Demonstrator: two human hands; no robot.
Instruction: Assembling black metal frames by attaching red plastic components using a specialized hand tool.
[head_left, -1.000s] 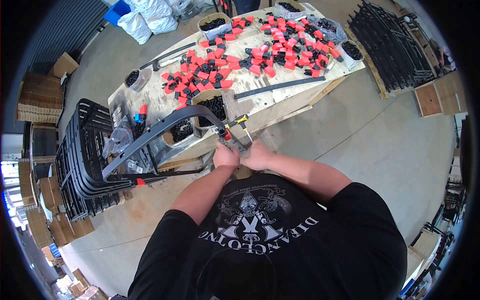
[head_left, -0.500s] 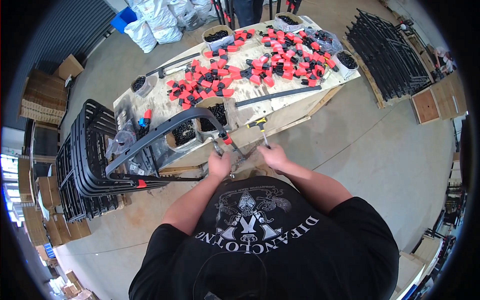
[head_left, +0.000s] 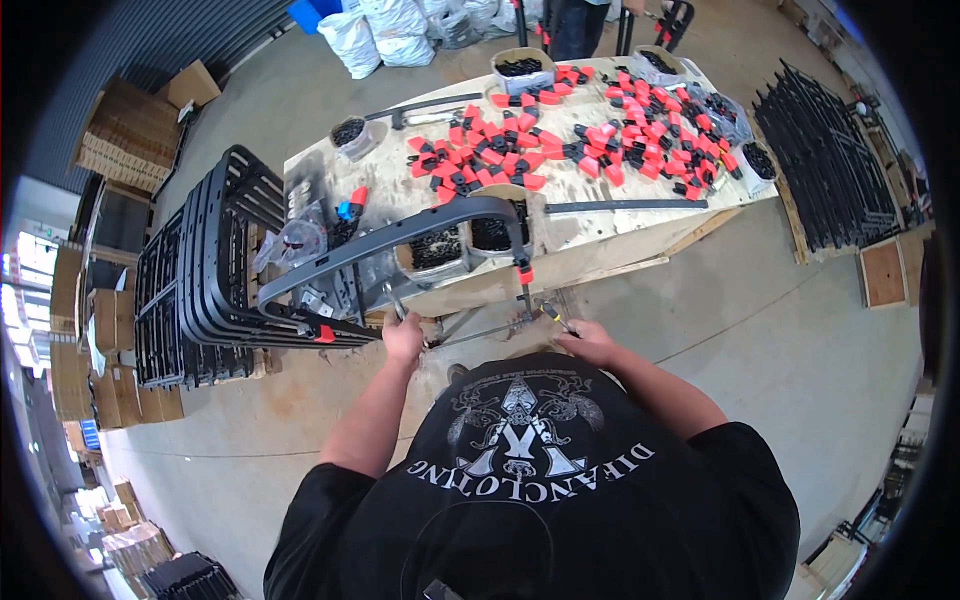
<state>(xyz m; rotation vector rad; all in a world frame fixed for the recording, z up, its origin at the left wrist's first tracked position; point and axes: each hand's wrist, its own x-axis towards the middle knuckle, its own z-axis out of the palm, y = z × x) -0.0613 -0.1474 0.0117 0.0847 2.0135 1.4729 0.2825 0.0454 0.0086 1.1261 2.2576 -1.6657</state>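
Observation:
My left hand (head_left: 403, 338) is closed around a silver metal hand tool (head_left: 394, 300) whose exact kind I cannot make out. My right hand (head_left: 590, 345) grips a yellow-and-black T-shaped tool (head_left: 551, 312), its head pointing toward the frame. Between and beyond my hands stands a black bent tubular frame (head_left: 385, 245), its curved end reaching over the table's near edge. One red-and-black piece (head_left: 525, 275) sits on its down-turned end, close to the T-shaped tool. Another red piece (head_left: 325, 333) is on the frame's lower left part.
The wooden table (head_left: 590, 230) bears many red-and-black plastic pieces (head_left: 480, 150) and bins of small black parts (head_left: 437, 249). Stacked black frames (head_left: 205, 250) stand left. More frames (head_left: 825, 165) lie on a pallet at right. Across the table stands another person (head_left: 575, 28).
My hands have spread apart, the left drawing leftward and the right moving right and down with the T-shaped tool. The view has shifted, so the table sits farther right.

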